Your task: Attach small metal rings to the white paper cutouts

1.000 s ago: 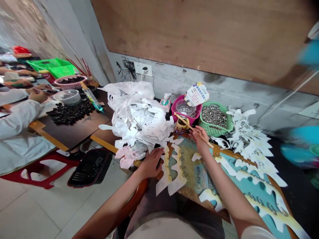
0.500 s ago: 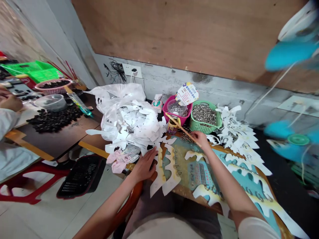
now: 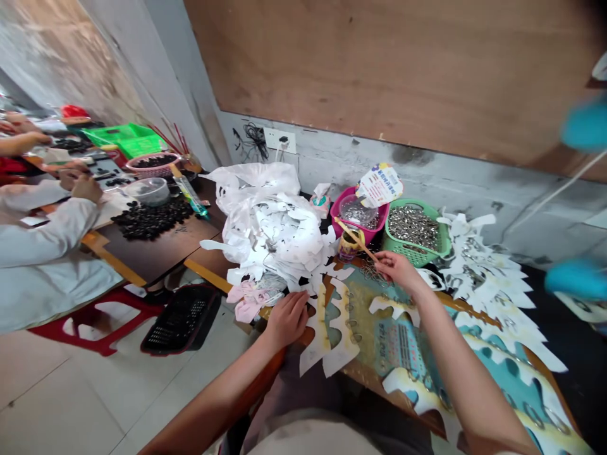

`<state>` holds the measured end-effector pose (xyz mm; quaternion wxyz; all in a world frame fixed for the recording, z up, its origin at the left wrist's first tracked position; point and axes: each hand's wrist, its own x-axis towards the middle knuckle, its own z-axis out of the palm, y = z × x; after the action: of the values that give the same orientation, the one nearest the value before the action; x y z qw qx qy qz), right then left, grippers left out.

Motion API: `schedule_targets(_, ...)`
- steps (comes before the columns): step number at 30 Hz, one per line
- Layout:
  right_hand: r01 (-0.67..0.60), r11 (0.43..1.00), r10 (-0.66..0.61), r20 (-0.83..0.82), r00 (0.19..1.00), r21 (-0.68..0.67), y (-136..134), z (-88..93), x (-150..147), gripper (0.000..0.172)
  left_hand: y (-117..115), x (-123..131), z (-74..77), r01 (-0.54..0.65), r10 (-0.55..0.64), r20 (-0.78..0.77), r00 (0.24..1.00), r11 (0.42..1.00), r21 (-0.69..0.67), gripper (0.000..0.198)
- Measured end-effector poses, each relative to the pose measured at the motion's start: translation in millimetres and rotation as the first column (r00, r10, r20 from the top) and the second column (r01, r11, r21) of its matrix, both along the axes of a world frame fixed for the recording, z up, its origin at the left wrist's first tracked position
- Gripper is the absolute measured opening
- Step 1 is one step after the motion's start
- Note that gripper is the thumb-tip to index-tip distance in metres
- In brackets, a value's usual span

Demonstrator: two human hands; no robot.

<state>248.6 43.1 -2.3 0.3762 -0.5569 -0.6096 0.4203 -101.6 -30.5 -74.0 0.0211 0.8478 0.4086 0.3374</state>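
Note:
My right hand [image 3: 398,268] pinches a thin wooden stick [image 3: 367,250], which slants across the top of a small yellow and purple jar [image 3: 348,254]. At the table's front edge my left hand [image 3: 287,319] lies with its fingers stretched onto a white cut-out strip [image 3: 315,344] with a scalloped, yellowish edge. Just right of that strip lies a second scalloped strip [image 3: 341,332], with metal rings along its edge. A shorter scalloped piece [image 3: 391,305] lies below my right hand. Loose metal rings [image 3: 374,272] are heaped beside the jar.
A pile of white cut-outs [image 3: 279,237] stands behind my left hand. Pink [image 3: 337,212] and green [image 3: 412,253] baskets with metal parts stand against the wall. More ringed strips [image 3: 502,303] lie to the right. At the left, a co-worker's sleeve [image 3: 71,218] is near black pieces [image 3: 149,220].
The view has turned to the left, bringing more of the co-workers' table and hands into sight. My right hand still holds the stick at the jar, and my left hand stays at the strip.

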Motion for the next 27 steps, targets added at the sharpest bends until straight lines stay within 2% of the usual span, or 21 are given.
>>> schedule_targets(1,0.04,0.995,-0.046,0.069,0.997,0.091,0.3,2.7,-3.8,0.038,-1.2,0.5,2.5,-0.019,0.019,0.014,1.0,1.0,0.003,0.034)
schedule_targets(3,0.095,0.948,-0.158,0.192,0.968,0.304,-0.8,8.9,-12.2,0.033,-3.2,-2.3,7.1,-0.082,0.081,0.06,0.995,0.996,0.026,0.028)
schedule_targets(5,0.076,0.889,-0.212,0.258,0.943,0.452,-6.7,17.4,-21.2,0.032,-4.2,-11.9,10.5,-0.19,0.184,0.11,0.977,0.981,0.046,0.023)
schedule_targets(6,0.034,0.876,-0.19,0.28,0.941,0.48,-11.8,22.4,-25.8,0.032,-3.8,-19.2,12.0,-0.253,0.245,0.127,0.961,0.966,0.05,0.022)
schedule_targets(8,-0.103,0.884,-0.055,0.32,0.946,0.456,-25.0,32.5,-35.5,0.032,-0.5,-36.8,15.3,-0.373,0.365,0.133,0.921,0.927,0.041,0.023)
schedule_targets(10,-0.241,0.894,0.111,0.336,0.935,0.377,-39.5,40.9,-46.0,0.032,6.6,-53.9,20.1,-0.434,0.431,0.087,0.898,0.9,0.027,0.029)
schedule_targets(12,-0.294,0.898,0.191,0.312,0.931,0.327,-51.9,45.7,-57.4,0.032,16.1,-66.0,26.4,-0.414,0.414,-0.02,0.91,0.91,0.005,0.03)
schedule_targets(15,-0.282,0.91,0.21,0.251,0.945,0.304,-65.2,44.7,-74.3,0.033,27.2,-73.2,36.1,-0.356,0.346,-0.134,0.929,0.933,-0.058,0.021)
schedule_targets(18,-0.303,0.92,0.26,0.189,0.947,0.25,-77.7,37.1,-86.9,0.033,23.6,-75.9,44.7,-0.358,0.367,0.03,0.93,0.92,-0.157,0.023)
schedule_targets(22,-0.347,0.924,0.33,0.126,0.936,0.162,-96.1,25.6,-96.4,0.033,0.1,-87.6,58.5,-0.335,0.455,0.319,0.832,0.868,-0.366,0.028)
schedule_targets(24,-0.36,0.921,0.345,0.117,0.931,0.146,-101.2,20.8,-101.8,0.032,-7.3,-96.6,64.7,-0.294,0.426,0.352,0.834,0.882,-0.369,0.027)
schedule_targets(27,-0.355,0.924,0.344,0.097,0.934,0.139,-99.0,14.8,-116.1,0.031,-1.1,-107.0,63.0,-0.214,0.306,0.311,0.9,0.93,-0.298,0.028)
